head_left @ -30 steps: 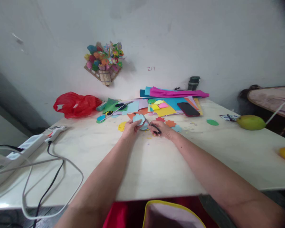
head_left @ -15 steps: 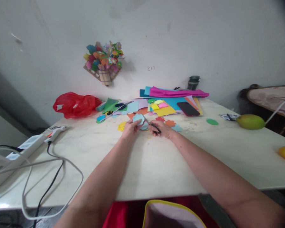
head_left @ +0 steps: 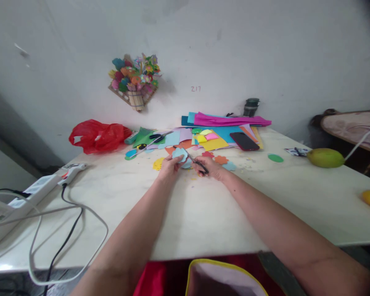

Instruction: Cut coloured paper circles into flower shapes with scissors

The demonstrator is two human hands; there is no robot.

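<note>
Plainly, the head view centres on two hands meeting over a pale bench; the left hand, at the middle of the frame, is pinched on a light blue flower cut-out, its fingers together at the lower edge; the right hand, just right of it, is closed round the black handles of a pair of scissors, whose blades point up and left, close to the cut-out; whether they touch it I cannot tell.

Around the hands lie more flower shapes: a yellow one to the left, a red one and an orange one to the right; behind them, coloured sheets spread across the centre, with a dark phone on their right part and a second pair of scissors on their left.

High in the centre, handwriting on the wall reads "Z17" or perhaps "217"; at centre right a small packet beside a green fruit carries dark print too blurred to read; a red plastic bag sits at centre left, above a white power strip.
</note>
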